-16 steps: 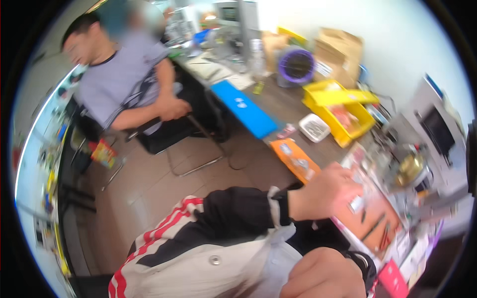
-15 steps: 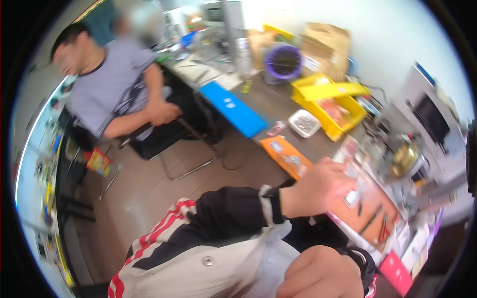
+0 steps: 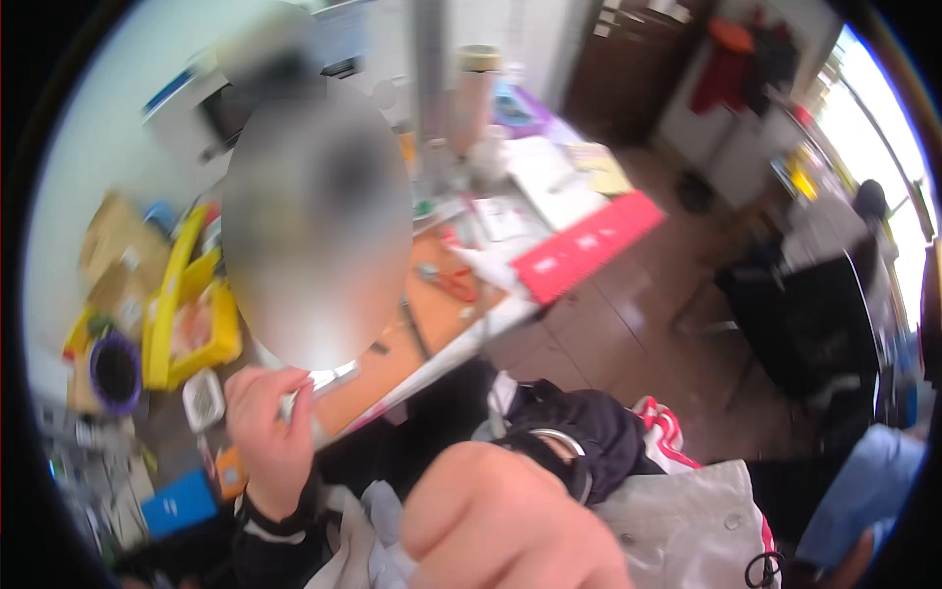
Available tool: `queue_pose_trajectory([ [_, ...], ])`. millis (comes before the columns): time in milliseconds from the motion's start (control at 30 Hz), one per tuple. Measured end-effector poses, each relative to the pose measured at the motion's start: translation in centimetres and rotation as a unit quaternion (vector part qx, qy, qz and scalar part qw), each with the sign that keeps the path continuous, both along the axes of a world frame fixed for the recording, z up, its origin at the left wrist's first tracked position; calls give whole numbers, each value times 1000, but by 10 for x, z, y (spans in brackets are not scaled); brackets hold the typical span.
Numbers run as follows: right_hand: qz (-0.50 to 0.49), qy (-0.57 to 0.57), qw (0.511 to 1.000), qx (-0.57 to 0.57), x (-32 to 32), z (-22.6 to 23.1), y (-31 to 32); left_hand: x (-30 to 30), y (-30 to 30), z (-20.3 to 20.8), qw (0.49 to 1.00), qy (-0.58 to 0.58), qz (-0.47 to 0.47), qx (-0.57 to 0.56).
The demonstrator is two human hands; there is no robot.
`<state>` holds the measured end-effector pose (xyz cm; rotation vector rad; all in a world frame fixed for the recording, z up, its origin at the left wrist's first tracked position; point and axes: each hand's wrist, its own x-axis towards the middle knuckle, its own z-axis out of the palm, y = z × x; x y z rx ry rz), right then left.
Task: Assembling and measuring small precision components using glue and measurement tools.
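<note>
My left hand [image 3: 267,437] is raised over the near left edge of the desk. Its thumb and fingers pinch together, with a small pale piece between them too blurred to name. Beside the fingertips, a shiny white item [image 3: 336,374] lies on the orange work mat [image 3: 378,368]. Close to the camera, my right hand [image 3: 510,530] is curled with its knuckles up; its fingertips are hidden, and so is anything in them. A dark band with a shiny ring is on that wrist. Red-handled pliers [image 3: 456,285] and a dark slim tool [image 3: 414,329] rest on the mat.
Left on the desk are a yellow bin [image 3: 196,339], a white dish [image 3: 203,401] and a blue folder [image 3: 179,503]. A red strip [image 3: 589,247] overhangs the right edge. A black chair [image 3: 810,324] and a seated person's jeans [image 3: 863,501] are at right. A blurred patch hides part of the desk.
The view has swung to the right, so the desk's far end and the door show. The seated person at left is out of view. Both hands now appear farther left in the picture.
</note>
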<state>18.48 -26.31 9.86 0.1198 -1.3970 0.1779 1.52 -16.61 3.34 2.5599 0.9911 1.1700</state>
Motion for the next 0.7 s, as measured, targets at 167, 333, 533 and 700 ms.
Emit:
queue_pose_trajectory([
  [167,-37,-95,995,-13,37,7,-15,10,3,-1,999,-5,-51,-7],
  [333,-38,-50,998,-22,17,-3,-6,14,7,-2,998,12,-53,-18],
  [533,-144,132,977,85,-14,8,12,8,12,-5,998,-4,-48,-28],
  [700,-129,77,988,32,-6,6,5,5,14,-6,999,-13,-43,-30],
])
